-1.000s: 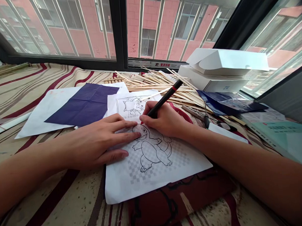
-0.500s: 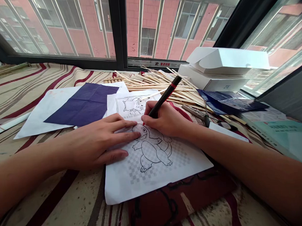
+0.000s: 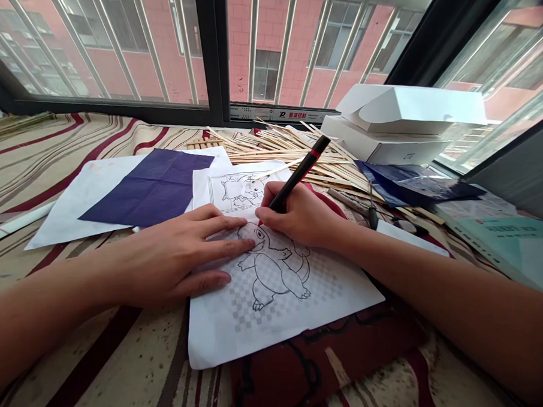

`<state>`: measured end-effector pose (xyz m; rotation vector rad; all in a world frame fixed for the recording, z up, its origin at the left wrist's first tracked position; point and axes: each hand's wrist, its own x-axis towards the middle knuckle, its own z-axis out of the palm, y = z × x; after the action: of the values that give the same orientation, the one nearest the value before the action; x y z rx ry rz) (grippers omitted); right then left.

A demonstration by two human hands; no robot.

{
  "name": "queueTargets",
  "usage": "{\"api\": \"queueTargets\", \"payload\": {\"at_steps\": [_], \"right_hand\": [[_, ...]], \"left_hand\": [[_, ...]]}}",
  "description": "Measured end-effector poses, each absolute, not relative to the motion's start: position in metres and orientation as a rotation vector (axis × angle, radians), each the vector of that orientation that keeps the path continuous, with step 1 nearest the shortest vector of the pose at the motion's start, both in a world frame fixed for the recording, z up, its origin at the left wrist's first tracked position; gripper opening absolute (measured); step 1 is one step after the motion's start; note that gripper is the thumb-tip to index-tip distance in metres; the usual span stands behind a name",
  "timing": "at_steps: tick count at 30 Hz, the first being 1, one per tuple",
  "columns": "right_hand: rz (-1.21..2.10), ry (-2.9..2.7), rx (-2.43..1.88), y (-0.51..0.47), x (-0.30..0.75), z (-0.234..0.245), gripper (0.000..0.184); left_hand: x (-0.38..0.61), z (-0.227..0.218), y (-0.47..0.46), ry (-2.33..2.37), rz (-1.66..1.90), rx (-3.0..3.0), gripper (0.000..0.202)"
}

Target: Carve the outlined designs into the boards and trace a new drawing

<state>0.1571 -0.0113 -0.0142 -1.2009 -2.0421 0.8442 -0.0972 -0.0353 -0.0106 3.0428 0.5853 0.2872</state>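
A white sheet (image 3: 276, 311) printed with a black cartoon creature outline (image 3: 274, 266) lies on a striped cloth in front of me. My left hand (image 3: 175, 256) lies flat on the sheet's left part, fingers stretched out and pressing it down. My right hand (image 3: 299, 217) is closed on a black pen with a red band (image 3: 299, 173), its tip resting on the paper by the creature's head. A second printed sheet (image 3: 239, 190) lies just behind, partly hidden by both hands.
A dark blue sheet (image 3: 154, 187) lies on white paper (image 3: 73, 203) at the left. Several thin wooden sticks (image 3: 278, 146) are piled by the window. White boxes (image 3: 403, 123) stand at the back right, with blue papers (image 3: 415, 188) and a teal book (image 3: 511, 241) to the right.
My right hand with the pen has shifted very slightly to the right along the creature's head. The left hand has stayed in place on the sheet.
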Motion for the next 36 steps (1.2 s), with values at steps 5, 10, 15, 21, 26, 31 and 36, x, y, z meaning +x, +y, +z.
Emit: {"api": "queueTargets", "payload": {"at_steps": [5,10,15,21,26,31,36], "right_hand": [[0.828,-2.068,-1.209,-0.0110,0.1576,-0.0121,0.019],[0.829,-2.087,-1.216,-0.0109,0.1596,-0.0126,0.018],[0.820,-2.097,-1.241,-0.0126,0.1606,-0.0102,0.018],[0.853,-2.127,-1.251,-0.0130,0.1613,-0.0068,0.016],[0.878,-2.157,-1.235,-0.0131,0.1634,-0.0051,0.014],[0.905,-2.159,-1.207,-0.0134,0.1637,-0.0047,0.013],[0.937,-2.171,-1.191,-0.0147,0.1648,-0.0047,0.013]], "left_hand": [[-0.0973,-0.0110,-0.0356,0.586,0.295,3.041,0.052],[-0.0969,-0.0106,-0.0358,0.588,0.306,3.025,0.052],[-0.0971,-0.0117,-0.0349,0.575,0.319,3.028,0.053],[-0.0972,-0.0112,-0.0355,0.577,0.311,3.031,0.053],[-0.0970,-0.0124,-0.0350,0.582,0.316,3.030,0.052],[-0.0966,-0.0111,-0.0347,0.579,0.320,3.021,0.052],[-0.0968,-0.0105,-0.0346,0.569,0.320,3.021,0.053]]}}
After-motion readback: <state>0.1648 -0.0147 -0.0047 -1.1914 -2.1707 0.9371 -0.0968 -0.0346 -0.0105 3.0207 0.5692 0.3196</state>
